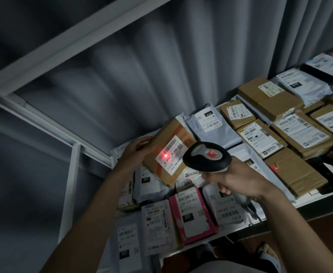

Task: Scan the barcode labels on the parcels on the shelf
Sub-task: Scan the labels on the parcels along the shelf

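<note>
- Brown cardboard box (pixel 169 152) in the left hand (pixel 134 152), banded with orange-red printed tape.
- White label (pixel 170 154) on that box, black barcode stripes and black lettering, one red glowing dot on it.
- Black-and-grey scanner (pixel 207 156) in the right hand (pixel 238 180), small red-and-white patch on top.
- Pink parcel (pixel 193 215) below the hands, white label, black square tag.
- Pale grey mailer bags (pixel 211 125) beyond the scanner, white labels, black tags.
- Plain brown boxes (pixel 293 170) right of the right hand, white striped labels.
- White shelf frame (pixel 71 186) left of the left hand; grey ribbed wall (pixel 142 66) above both hands.
</note>
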